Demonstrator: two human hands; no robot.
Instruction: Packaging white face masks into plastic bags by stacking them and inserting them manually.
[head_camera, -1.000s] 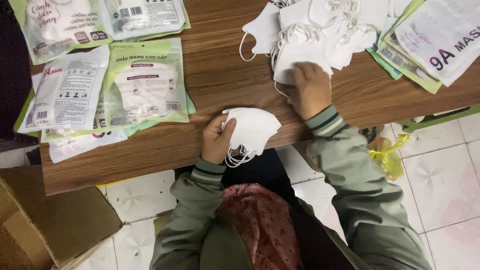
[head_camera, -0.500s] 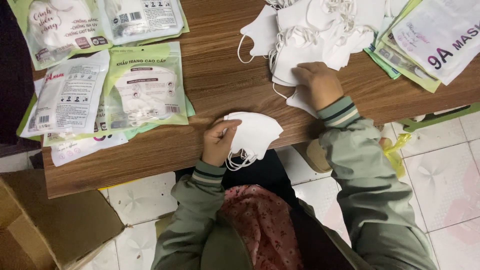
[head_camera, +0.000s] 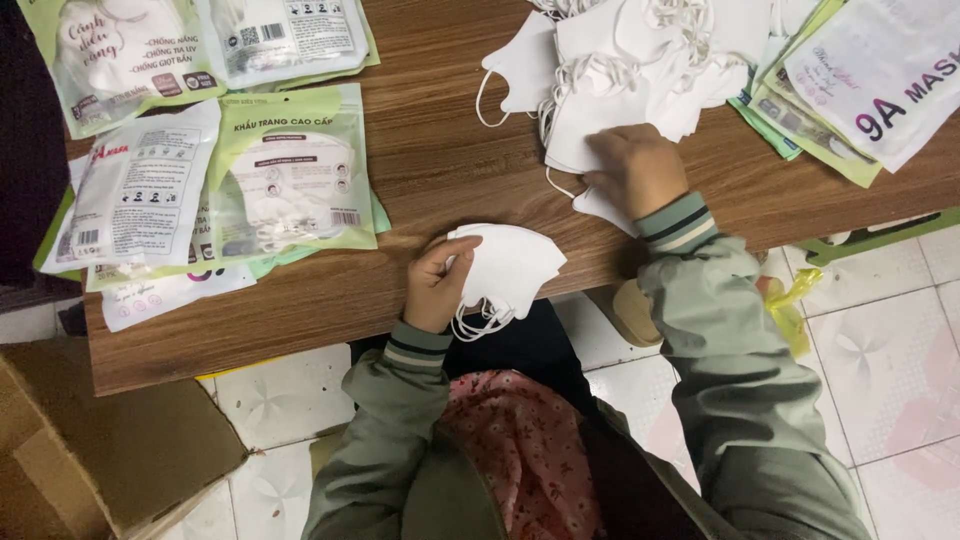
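Sitting at the near edge of the wooden table (head_camera: 440, 150), a small stack of white masks (head_camera: 510, 265), soft, light and best pinched by the edge, is gripped by the left hand (head_camera: 435, 285), while the far mask pile (head_camera: 640, 70) is pressed by the right hand (head_camera: 640, 170).

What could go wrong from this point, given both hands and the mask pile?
1. The left hand holds a stack of white masks overhanging the table edge; a loose grip might drop some onto the floor.
2. The right hand reaches into the loose mask pile, where ear loops look tangled, so it may drag several out together.
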